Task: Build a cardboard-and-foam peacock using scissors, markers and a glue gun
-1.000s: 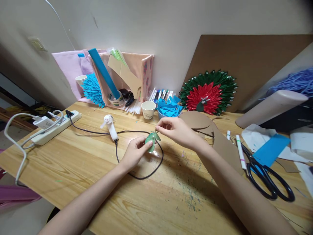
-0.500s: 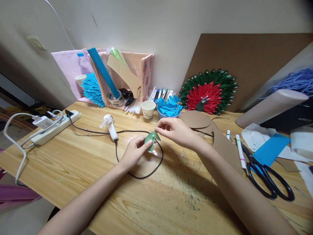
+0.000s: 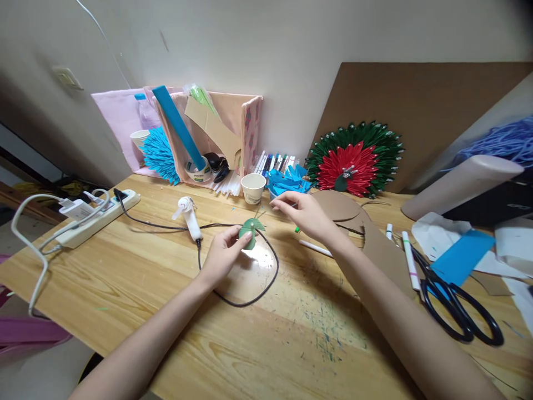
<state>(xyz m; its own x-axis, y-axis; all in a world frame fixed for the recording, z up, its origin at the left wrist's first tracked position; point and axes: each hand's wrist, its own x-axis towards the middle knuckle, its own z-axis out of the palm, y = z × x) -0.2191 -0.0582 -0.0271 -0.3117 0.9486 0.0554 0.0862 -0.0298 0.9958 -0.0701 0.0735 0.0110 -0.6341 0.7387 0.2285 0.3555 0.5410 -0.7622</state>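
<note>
My left hand [image 3: 225,250] pinches a small green rounded piece [image 3: 252,228] between thumb and fingers, above the table. Thin green strands stick out from its upper right edge, and a tiny pale spot shows near its middle. My right hand [image 3: 300,214] hovers to the right, apart from the piece, with thumb and fingertips drawn together; whatever they hold, if anything, is too small to make out. A white marker [image 3: 315,248] lies below that hand, partly hidden by the forearm. Left of my hands stands a white glue gun [image 3: 190,219] on a black cord [image 3: 250,304].
A paper cup [image 3: 253,189] and a tub of blue strips [image 3: 289,180] stand behind my hands. Cardboard pieces [image 3: 335,204], black-handled scissors [image 3: 458,308] and a blue sheet [image 3: 463,255] lie right. A power strip [image 3: 97,218] sits left; a red-green petal decoration [image 3: 353,161] leans behind.
My right hand has drawn away from the green piece, slightly up and right. My left hand has shifted a little left with the piece, and the white marker has come into view.
</note>
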